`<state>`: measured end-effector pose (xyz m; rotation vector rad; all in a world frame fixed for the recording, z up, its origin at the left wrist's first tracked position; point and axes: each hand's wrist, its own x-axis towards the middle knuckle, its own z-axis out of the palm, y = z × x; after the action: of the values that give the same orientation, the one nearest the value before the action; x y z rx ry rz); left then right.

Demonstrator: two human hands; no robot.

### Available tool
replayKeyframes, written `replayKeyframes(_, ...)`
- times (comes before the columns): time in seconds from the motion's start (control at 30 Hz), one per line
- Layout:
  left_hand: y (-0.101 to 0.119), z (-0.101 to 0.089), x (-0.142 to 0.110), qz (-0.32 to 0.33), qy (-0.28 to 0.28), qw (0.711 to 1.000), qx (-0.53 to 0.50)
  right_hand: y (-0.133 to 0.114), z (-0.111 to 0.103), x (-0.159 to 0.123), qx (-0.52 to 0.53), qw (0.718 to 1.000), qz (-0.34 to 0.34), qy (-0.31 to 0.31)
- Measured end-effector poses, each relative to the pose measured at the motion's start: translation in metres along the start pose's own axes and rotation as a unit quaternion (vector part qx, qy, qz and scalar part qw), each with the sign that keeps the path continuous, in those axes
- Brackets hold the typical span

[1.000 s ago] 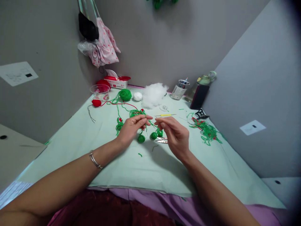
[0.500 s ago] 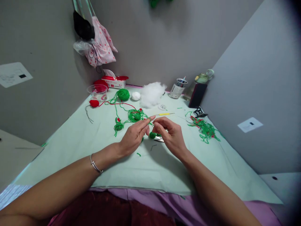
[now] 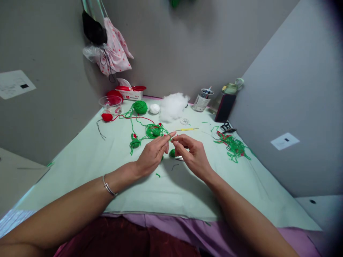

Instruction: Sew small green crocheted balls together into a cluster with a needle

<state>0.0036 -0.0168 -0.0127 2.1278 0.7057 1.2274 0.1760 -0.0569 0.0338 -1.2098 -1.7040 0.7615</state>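
Note:
Green yarn (image 3: 170,136) is looped round the index finger of my left hand (image 3: 150,156), whose fingers lie together pointing right. My right hand (image 3: 195,152) pinches the yarn between thumb and index finger, close to the left fingertips. Beneath the hands are a small green crocheted ball (image 3: 172,153) and shiny metal scissors (image 3: 179,158), partly hidden by my right hand. Just beyond, a tangle of green yarn (image 3: 154,131) lies with a small green ball in it. Another small green piece with a red top (image 3: 135,143) lies to the left.
A yellow-handled crochet hook (image 3: 187,129) lies behind my hands, near white stuffing (image 3: 174,107). At the back left are a green yarn ball (image 3: 140,107), a clear tub (image 3: 110,105) and a tissue box (image 3: 131,93). Yarn scraps (image 3: 234,148) and a phone (image 3: 225,108) are on the right.
My right hand has moved slightly left, bringing its pinched fingertips closer to my left index finger. The left hand has hardly moved.

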Motion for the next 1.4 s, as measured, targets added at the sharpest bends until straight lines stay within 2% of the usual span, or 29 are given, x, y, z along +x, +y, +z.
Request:
replayKeyframes(0.5, -0.002, 0.001, -0.001, 0.046, 0.008, 0.998, 0.053, 0.002, 0.002, 0.0, -0.029, 0.999, -0.023, -0.002)
replayKeyframes(1.0, 0.005, 0.0, -0.002, -0.017, -0.021, 0.996, 0.09, 0.006, 0.003, 0.004, -0.047, 0.999, -0.011, -0.011)
replayKeyframes(1.13, 0.002, 0.0, -0.002, -0.013, -0.02, 0.992, 0.122, 0.007, 0.003, 0.006, -0.03, 1.0, 0.005, -0.002)
replayKeyframes(1.4, -0.004, -0.002, 0.0, -0.004, -0.032, 0.983, 0.183, 0.009, 0.0, 0.01, 0.032, 0.998, 0.041, -0.024)
